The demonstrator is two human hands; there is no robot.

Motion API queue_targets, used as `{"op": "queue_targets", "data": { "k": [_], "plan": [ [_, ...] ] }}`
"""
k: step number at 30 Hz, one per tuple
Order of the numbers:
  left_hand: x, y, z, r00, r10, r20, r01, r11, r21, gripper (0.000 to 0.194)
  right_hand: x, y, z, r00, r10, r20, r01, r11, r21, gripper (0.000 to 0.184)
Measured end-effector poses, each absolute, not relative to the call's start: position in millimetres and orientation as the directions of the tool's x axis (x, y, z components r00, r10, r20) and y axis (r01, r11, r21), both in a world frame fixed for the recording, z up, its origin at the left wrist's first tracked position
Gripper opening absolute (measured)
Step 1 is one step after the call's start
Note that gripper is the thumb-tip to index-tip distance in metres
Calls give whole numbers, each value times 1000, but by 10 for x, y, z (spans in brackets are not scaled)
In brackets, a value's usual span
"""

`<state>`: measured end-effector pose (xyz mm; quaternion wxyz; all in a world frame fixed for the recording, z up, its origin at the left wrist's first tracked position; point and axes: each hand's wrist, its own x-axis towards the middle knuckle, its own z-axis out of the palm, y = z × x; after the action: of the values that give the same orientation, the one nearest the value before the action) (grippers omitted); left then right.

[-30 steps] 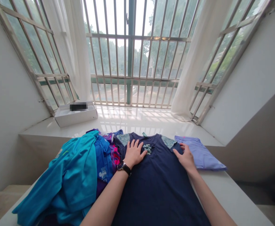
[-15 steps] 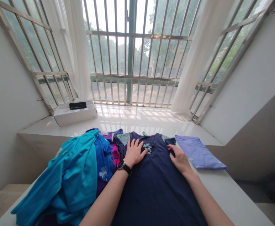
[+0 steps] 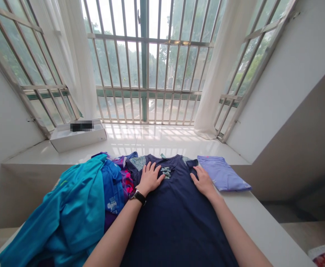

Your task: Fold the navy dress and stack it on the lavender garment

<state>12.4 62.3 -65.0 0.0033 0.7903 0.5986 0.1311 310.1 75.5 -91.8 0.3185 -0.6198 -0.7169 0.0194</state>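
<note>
- The right hand [image 3: 204,182] is open, thumb and fingers a little apart. Its fingertips touch the short dark sleeve [image 3: 191,163]; I cannot tell if they pinch it.
- The left hand [image 3: 150,181] is open too, palm down, fingers spread. It rests on the shirt's chest and holds nothing.
- Both arms reach ahead from the near side. A round watch with a black strap [image 3: 140,198] is on the left wrist.
- Under both hands, the dark blue cotton shirt [image 3: 176,222] lies flat and long, with its neck far off. It has little green bows [image 3: 166,172].
- That short sleeve looks tucked in. The green patterned shoulder patch [image 3: 138,162] by the left hand lies out flat. The shirt's body looks unfolded.
- Beside it, on the left, is a messy heap with a bright blue-green top [image 3: 76,211]. On the right is a neatly folded light purple cloth [image 3: 224,172].
- All lie on the white, smooth surface [image 3: 252,222].
</note>
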Motion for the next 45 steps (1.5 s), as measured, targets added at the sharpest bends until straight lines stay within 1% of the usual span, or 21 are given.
{"op": "queue_targets", "data": {
  "k": [2,5,8,11,13,15,17,19,22,23,25,26,28,31,34,36,37,39,42,45],
  "plan": [
    [128,624,-655,237,951,196,949,-270,161,60,3088,751,-952,-55,935,351,928,178,-327,57],
    [137,621,-674,232,952,202,952,-264,153,59,3045,729,-936,-77,970,230,970,126,-207,62],
    [145,614,-700,236,949,208,952,-269,145,59,3000,703,-876,-60,991,116,984,78,-159,64],
    [153,604,-709,242,948,205,951,-274,145,59,2970,687,-823,-34,998,57,988,42,-146,66],
    [157,597,-681,246,951,188,949,-276,152,59,2962,685,-806,-23,998,65,990,32,-134,67],
    [143,591,-604,252,956,152,948,-275,162,60,2959,688,-802,-47,992,118,991,61,-120,66],
    [93,593,-473,252,961,111,950,-268,161,61,2952,693,-806,-113,976,185,985,135,-111,65],
    [-10,600,-304,249,965,83,953,-260,154,62,2933,692,-808,-186,961,206,971,212,-113,65],
    [-269,606,-45,222,972,72,961,-230,153,55,2892,679,-796,-214,966,147,962,235,-140,66],
    [-375,604,28,179,981,72,972,-187,140,53,2879,672,-787,-205,971,123,964,222,-148,66],
    [-597,596,140,42,997,61,994,-48,99,51,2862,658,-764,-184,979,89,968,196,-156,66],
    [-702,592,178,-23,999,41,995,19,95,50,2857,653,-753,-178,981,78,969,188,-157,66],
    [-872,588,222,-85,996,-27,988,87,127,47,2855,647,-735,-176,982,66,970,184,-158,66],
    [-971,591,228,-73,988,-133,981,95,167,44,2860,647,-726,-166,984,58,973,174,-155,65],
    [-897,595,188,-58,981,-183,983,88,159,55,2867,651,-727,-154,987,53,976,160,-150,65],
    [-818,603,145,-62,983,-174,985,89,151,60,2870,653,-724,-152,987,50,976,158,-150,65],
    [-786,610,119,-70,985,-159,984,94,149,58,2870,652,-721,-152,987,48,976,157,-150,65],
    [-752,634,63,-98,987,-130,980,119,161,53,2869,650,-712,-151,988,44,976,156,-150,65],
    [-761,676,-10,-137,986,-94,965,155,211,44,2864,642,-701,-151,988,40,976,155,-153,65],
    [-787,697,-44,-142,988,-59,961,152,233,38,2859,636,-702,-148,988,45,975,154,-160,64]
  ]
}}
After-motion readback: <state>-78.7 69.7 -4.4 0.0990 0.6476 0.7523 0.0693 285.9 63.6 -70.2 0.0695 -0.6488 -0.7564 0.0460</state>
